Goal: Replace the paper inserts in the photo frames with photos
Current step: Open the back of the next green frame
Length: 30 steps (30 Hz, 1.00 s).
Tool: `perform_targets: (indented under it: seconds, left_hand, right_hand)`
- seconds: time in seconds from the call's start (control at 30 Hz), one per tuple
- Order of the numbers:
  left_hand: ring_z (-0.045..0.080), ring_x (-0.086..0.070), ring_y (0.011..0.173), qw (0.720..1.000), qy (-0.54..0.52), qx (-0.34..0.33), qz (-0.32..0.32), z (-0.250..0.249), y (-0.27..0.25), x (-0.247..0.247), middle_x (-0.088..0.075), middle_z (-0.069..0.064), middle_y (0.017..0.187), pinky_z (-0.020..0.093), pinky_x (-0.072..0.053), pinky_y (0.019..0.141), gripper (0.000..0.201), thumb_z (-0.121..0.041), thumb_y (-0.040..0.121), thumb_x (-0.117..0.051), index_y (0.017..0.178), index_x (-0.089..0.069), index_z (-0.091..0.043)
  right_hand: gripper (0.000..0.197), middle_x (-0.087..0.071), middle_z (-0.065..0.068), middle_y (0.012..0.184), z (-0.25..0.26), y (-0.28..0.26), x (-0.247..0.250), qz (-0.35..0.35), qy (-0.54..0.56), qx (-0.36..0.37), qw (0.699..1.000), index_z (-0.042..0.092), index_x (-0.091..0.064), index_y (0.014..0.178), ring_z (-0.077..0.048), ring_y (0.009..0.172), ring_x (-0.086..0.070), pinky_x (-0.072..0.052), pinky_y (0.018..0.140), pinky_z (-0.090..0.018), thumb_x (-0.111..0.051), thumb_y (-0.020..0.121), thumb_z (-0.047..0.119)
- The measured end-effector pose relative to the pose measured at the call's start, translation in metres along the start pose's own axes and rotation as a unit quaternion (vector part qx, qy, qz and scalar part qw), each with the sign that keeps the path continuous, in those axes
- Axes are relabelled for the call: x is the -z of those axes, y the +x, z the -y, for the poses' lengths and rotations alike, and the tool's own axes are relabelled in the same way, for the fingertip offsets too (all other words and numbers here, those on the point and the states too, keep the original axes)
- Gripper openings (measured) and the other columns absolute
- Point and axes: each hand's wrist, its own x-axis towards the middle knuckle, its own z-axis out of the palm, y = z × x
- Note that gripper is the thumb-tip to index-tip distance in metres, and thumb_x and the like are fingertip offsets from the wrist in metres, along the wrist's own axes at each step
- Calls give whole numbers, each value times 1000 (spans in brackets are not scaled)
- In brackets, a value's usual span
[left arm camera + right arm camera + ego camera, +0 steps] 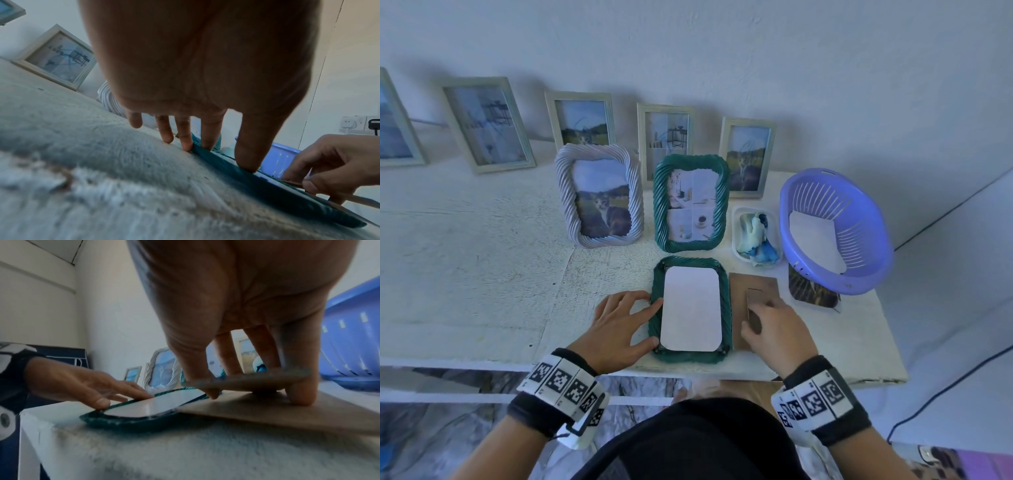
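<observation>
Green frame (692,310) lies face down at the bench (482,274) front edge, a white sheet (691,308) showing in its opening. Left hand (619,329), fingers spread, steadies the frame's left rim. Right hand (774,329) pinches the stand flap of the brown backing (753,284) lying beside it. Judged step: reclosing; next, lift backing onto the frame squarely.

Backing board (753,301) right of face-down frame (690,356)

Photo (812,291) past my right hand (774,329) mostly hidden under basket (859,274). Framed picture (393,123) far beyond left hand (619,325) cut by edge.
</observation>
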Motion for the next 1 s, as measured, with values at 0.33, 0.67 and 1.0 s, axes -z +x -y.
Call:
perform_targets:
  seconds: [0.33,0.67,1.0]
  left_hand:
    - [16,-18,138,1000,-5,4,8,-1,0,2,-28,-7,148,38,-11,114,82,-73,75,-20,150,-24,-40]
    - [20,-21,137,1000,-12,-1,1,1,-1,0,-31,-5,147,40,-13,113,79,-71,77,-24,149,-28,-38]
    - [17,-20,137,1000,-1,-1,2,1,-1,0,-29,-6,148,36,-14,112,80,-72,76,-21,149,-24,-40]
  right_hand:
    - [30,-49,-8,126,9,2,-6,24,-72,-1,997,17,-54,121,-27,113,-45,-47,77,-33,-48,93,27]
    - [40,-56,-6,110,37,-5,-18,-26,-20,152,988,16,-65,107,-26,99,-51,-53,73,-37,-53,84,45]
    - [53,-59,-2,102,50,4,-36,18,-35,244,969,16,-67,100,-26,91,-51,-51,75,-40,-40,80,57]
